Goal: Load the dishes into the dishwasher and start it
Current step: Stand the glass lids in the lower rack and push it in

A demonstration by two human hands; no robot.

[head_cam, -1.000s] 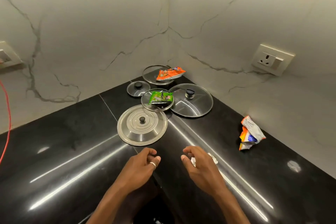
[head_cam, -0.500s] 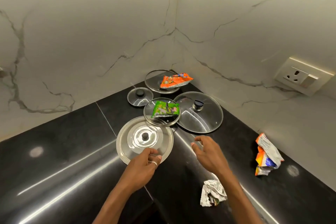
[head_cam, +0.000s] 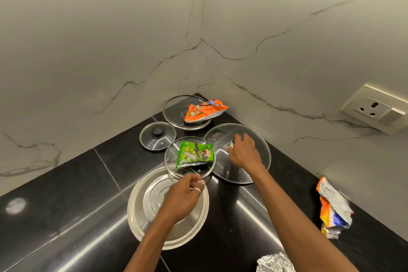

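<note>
Several pot lids lie in the corner of a black counter (head_cam: 66,216). My left hand (head_cam: 183,196) is over the steel lid (head_cam: 143,212) and pinches the near rim of a middle glass lid (head_cam: 174,161), which carries a green wrapper (head_cam: 194,154). My right hand (head_cam: 242,152) grips the knob of the large glass lid (head_cam: 260,139). A small glass lid (head_cam: 157,136) with a black knob lies to the left. At the back, another glass lid (head_cam: 174,110) holds an orange wrapper (head_cam: 203,109).
Marble walls close off the corner behind the lids. A wall socket (head_cam: 375,109) sits on the right wall. A crumpled orange and white packet (head_cam: 333,207) lies at the right of the counter, and crumpled foil (head_cam: 276,263) lies near the bottom edge.
Both hands moved forward from the near counter to the lids. The left hand now pinches the middle glass lid's rim; the right hand has closed on the large lid's knob.
</note>
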